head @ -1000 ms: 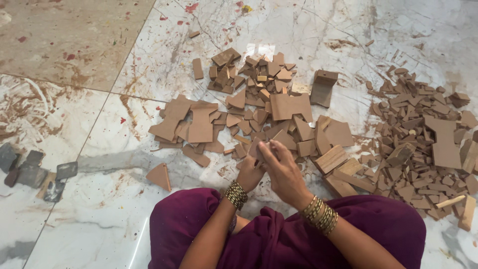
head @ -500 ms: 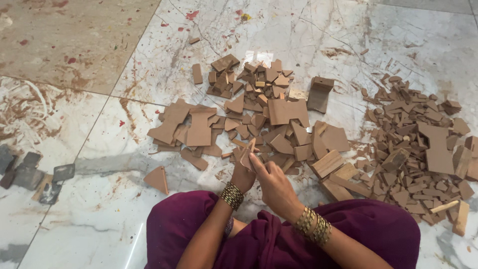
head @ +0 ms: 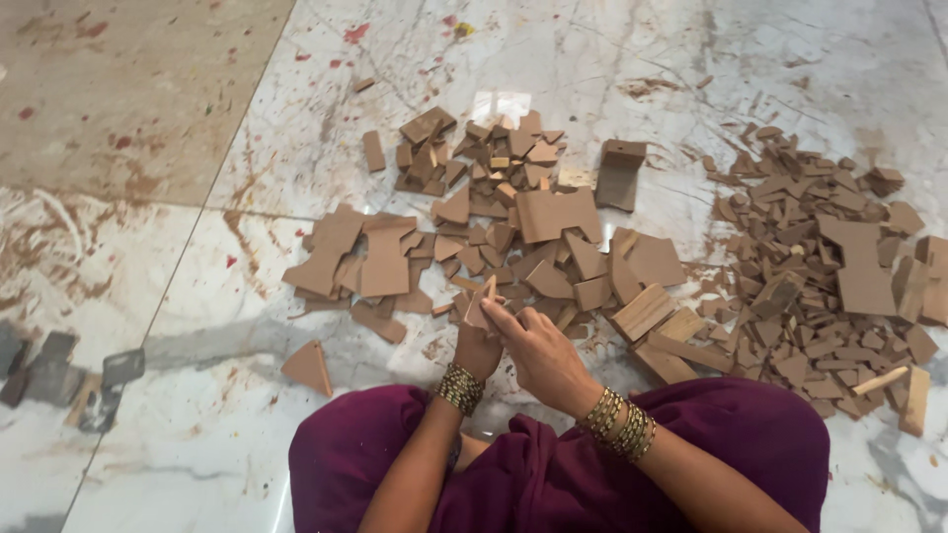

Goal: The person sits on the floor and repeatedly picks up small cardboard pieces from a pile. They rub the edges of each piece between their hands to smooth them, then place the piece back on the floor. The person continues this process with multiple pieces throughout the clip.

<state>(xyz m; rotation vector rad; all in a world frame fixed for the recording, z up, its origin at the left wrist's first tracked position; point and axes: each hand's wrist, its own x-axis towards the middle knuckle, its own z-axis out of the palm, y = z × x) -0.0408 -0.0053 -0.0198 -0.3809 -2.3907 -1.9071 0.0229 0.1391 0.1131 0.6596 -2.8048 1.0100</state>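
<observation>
I sit on a marble floor in maroon clothes, gold bangles on both wrists. My left hand grips a small flat brown board piece, held upright just above my lap. My right hand presses against the same piece from the right, its fingers pinching the edge. Directly beyond my hands lies a spread pile of brown cut board pieces, flat shapes and small blocks mixed.
A second heap of small brown offcuts lies to the right. A lone triangular piece rests at my left knee. Grey dark scraps sit at the far left. The floor tiles are stained with red and brown marks.
Both hands drew back slightly from the pile toward my lap, and the small piece now stands more upright between them. The camera view shifted a little.
</observation>
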